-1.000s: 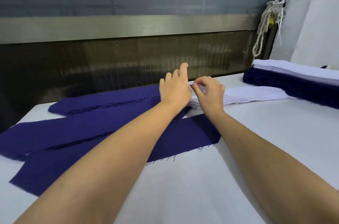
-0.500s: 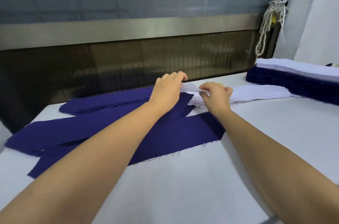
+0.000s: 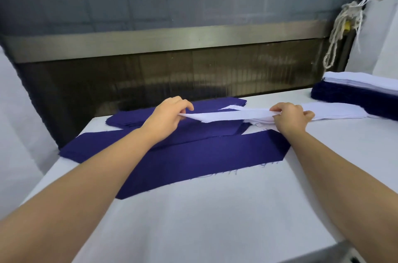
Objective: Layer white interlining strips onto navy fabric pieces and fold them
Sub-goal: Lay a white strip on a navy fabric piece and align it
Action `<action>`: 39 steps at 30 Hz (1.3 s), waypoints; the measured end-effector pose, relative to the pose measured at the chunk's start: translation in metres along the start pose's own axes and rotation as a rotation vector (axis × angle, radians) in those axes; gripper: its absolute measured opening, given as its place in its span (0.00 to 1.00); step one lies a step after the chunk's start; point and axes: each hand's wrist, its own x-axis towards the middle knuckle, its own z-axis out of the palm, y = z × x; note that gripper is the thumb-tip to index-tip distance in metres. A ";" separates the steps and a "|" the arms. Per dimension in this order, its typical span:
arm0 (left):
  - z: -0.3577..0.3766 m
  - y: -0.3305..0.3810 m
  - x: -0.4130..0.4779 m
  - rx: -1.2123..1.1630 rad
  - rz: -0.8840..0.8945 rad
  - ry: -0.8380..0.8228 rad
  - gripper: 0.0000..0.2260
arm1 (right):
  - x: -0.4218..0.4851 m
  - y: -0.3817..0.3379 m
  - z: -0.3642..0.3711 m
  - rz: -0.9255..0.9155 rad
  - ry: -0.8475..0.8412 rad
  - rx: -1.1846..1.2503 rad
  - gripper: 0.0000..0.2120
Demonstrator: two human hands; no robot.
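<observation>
Our left hand (image 3: 170,112) and right hand (image 3: 290,115) pinched one white strip (image 3: 232,115); it was not yet on the navy piece (image 3: 204,159) or folded.

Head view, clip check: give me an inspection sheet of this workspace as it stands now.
Surface: white table, partly covered by cloth.
Job's things: navy fabric pieces lie flat, overlapping; one white interlining strip is held stretched above them; pile of white strips by the right hand; navy-and-white stack at far right.
Clutter: nothing seen.
Hands: left hand pinches the strip's left end; right hand pinches it further along.
Cables: knotted white cord hangs at upper right.
Surroundings: metal rail and dark panel behind the table.
</observation>
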 end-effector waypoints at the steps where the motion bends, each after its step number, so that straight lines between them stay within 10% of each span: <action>1: -0.003 -0.004 -0.007 -0.021 -0.016 0.030 0.12 | -0.001 -0.001 -0.001 0.003 -0.001 -0.002 0.21; 26: -0.038 -0.062 -0.120 -0.593 -0.513 0.377 0.04 | -0.041 -0.024 -0.037 -0.111 0.088 0.703 0.06; 39: -0.059 -0.058 -0.134 -0.880 -0.686 0.326 0.03 | -0.040 -0.018 -0.054 0.138 -0.314 1.206 0.08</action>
